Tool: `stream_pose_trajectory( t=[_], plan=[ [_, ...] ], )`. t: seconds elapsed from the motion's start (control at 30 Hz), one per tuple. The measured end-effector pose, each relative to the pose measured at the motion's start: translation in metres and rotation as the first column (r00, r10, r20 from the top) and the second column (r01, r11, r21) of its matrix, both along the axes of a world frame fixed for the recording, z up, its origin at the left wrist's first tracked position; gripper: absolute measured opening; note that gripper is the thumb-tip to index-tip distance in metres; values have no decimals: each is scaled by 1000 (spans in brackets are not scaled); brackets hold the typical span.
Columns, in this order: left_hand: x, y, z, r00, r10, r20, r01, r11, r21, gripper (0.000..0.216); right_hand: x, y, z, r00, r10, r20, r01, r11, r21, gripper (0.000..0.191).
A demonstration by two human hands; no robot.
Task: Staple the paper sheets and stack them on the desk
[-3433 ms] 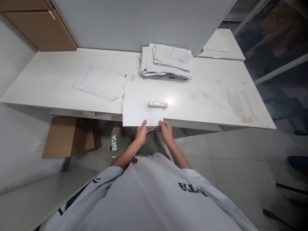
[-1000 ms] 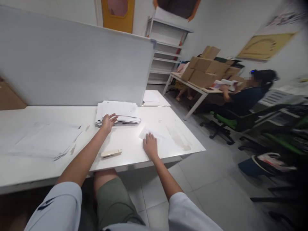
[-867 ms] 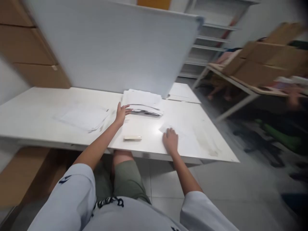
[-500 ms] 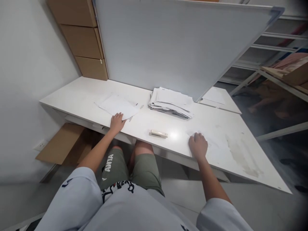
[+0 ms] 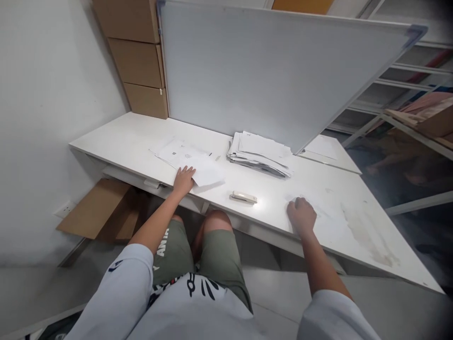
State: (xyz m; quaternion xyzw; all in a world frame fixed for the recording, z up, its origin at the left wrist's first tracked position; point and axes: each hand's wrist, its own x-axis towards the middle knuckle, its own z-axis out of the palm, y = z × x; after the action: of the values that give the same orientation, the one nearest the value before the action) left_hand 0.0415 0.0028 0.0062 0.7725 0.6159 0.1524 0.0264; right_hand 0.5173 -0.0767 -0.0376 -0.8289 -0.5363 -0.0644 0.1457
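Observation:
My left hand (image 5: 184,179) lies with its fingers flat on a white sheet (image 5: 208,174) at the near edge of a loose spread of papers (image 5: 177,152); it is open. My right hand (image 5: 301,215) rests knuckles up near the front edge of the white desk (image 5: 269,208), fingers curled under, on a faint pale sheet (image 5: 323,219). What lies beneath the fingers is hidden. A cream stapler (image 5: 244,197) sits on the desk between my hands, touched by neither. A thick stack of printed papers (image 5: 261,154) lies behind it.
A large whiteboard (image 5: 269,71) leans upright along the back of the desk. Brown cardboard boxes (image 5: 138,56) are stacked at the back left, and flat cardboard (image 5: 97,210) lies under the desk. Metal shelving (image 5: 399,80) and another table stand at the right. My knees are under the front edge.
My left hand left the thick stack and went to the loose papers on the left, where one sheet has slid out toward the stapler. My right hand has stayed put. The camera has tilted down.

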Motion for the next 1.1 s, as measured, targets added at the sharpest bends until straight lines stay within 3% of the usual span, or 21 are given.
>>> stream_pose_trajectory(
  t=[0.17, 0.3, 0.37, 0.43, 0.5, 0.53, 0.6, 0.63, 0.67, 0.7, 0.77, 0.83, 0.87, 0.93, 1.03, 1.1],
  plan=[
    [-4, -5, -2, 969, -137, 205, 127, 990, 61, 56, -2, -4, 3, 999, 20, -43, -19, 1000, 20, 46],
    [5, -31, -12, 848, -95, 521, 58, 995, 86, 20, 1, -2, 0, 997, 33, -63, -28, 997, 66, 46],
    [22, -58, -20, 681, -38, 731, -77, 989, 123, 12, 4, 0, 0, 997, 40, -64, -31, 990, 137, 46],
    [44, -91, -28, 413, 22, 910, -302, 947, 114, 18, 2, -2, 3, 996, 62, -71, -43, 969, 243, 47],
    [62, -121, -33, 161, 88, 983, -471, 882, -2, 27, -16, -15, 9, 989, 77, -130, -23, 927, 375, 48],
    [68, -133, -32, 80, 116, 990, -510, 858, -60, 31, -33, -27, 12, 978, 94, -187, -5, 903, 430, 49],
    [69, -149, -26, 19, 156, 988, -540, 833, -121, 36, -87, -57, 18, 922, 169, -348, 30, 866, 500, 52],
    [65, -151, -21, 24, 157, 987, -545, 830, -119, 37, -121, -73, 21, 851, 281, -444, -32, 871, 491, 51],
    [60, -151, -17, 39, 146, 988, -545, 832, -102, 38, -158, -88, 24, 710, 430, -557, -165, 871, 463, 48],
    [54, -149, -12, 56, 133, 990, -538, 839, -82, 39, -194, -101, 26, 507, 530, -680, -296, 848, 440, 44],
    [44, -143, -7, 78, 120, 990, -488, 870, -67, 39, -256, -117, 29, 90, 505, -859, -396, 809, 434, 48],
    [40, -137, -7, 42, 157, 987, -389, 912, -128, 39, -295, -119, 31, -211, 354, -911, -321, 856, 406, 60],
    [41, -136, -9, -8, 183, 983, -327, 929, -175, 41, -305, -115, 32, -304, 292, -907, -276, 884, 378, 66],
    [48, -135, -13, -148, 225, 963, -182, 951, -250, 46, -311, -105, 34, -403, 220, -888, -190, 929, 316, 76],
    [63, -138, -15, -319, 248, 915, -12, 964, -265, 50, -300, -94, 35, -459, 179, -870, -62, 971, 233, 83],
    [70, -142, -14, -352, 272, 896, 45, 961, -274, 49, -290, -95, 35, -505, 159, -848, -2, 983, 185, 80]
  ],
)
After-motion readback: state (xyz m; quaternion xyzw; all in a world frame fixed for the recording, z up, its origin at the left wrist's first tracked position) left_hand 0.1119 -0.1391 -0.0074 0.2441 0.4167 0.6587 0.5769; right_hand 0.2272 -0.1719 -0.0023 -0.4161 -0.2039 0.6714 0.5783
